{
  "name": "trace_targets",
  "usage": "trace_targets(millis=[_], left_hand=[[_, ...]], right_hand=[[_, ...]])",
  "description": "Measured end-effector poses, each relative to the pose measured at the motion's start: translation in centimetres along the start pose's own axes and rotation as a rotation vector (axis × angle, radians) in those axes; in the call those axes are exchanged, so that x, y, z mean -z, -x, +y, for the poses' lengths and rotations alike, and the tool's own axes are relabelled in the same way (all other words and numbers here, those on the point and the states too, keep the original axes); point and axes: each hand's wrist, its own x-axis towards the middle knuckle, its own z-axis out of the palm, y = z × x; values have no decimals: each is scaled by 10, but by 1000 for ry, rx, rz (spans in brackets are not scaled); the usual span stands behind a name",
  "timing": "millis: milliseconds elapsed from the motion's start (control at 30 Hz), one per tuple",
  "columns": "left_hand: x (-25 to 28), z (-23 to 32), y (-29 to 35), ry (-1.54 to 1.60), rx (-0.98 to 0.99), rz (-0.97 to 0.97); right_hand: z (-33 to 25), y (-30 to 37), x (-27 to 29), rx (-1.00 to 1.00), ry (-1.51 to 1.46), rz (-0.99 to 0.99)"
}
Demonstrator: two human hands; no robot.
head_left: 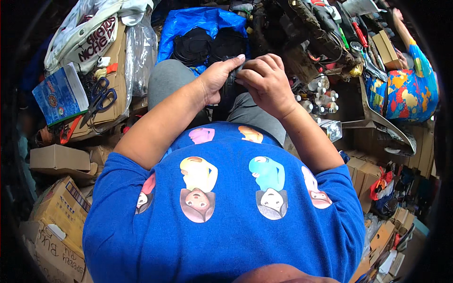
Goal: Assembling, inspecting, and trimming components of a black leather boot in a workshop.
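Note:
My left hand is closed on a black item, thumb along its top. On the other side my right hand pinches the same item, its fingers curled in. The item hangs dark between my knees, and its kind cannot be made out. Just beyond my hands lies a blue plastic bag, spread open. Two rounded heaps of black pieces, the left heap and the right heap, rest on the bag.
On the left, a pair of scissors and a blue book lie on cardboard. Cardboard boxes stand lower down. Several small bottles stand right of my knee. At far right sits another person in a colourful shirt.

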Motion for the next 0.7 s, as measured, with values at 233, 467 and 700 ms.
trace_targets(millis=[233, 467, 700], left_hand=[[-2, 2, 6, -22, 45, -48], [18, -15, -42, -109, -237, 108], [14, 23, -27, -199, -66, 113]], right_hand=[[-8, -16, -18, 82, -87, 86], [-42, -82, 25, 173, -446, 433], [-16, -71, 110, -272, -980, 326]])
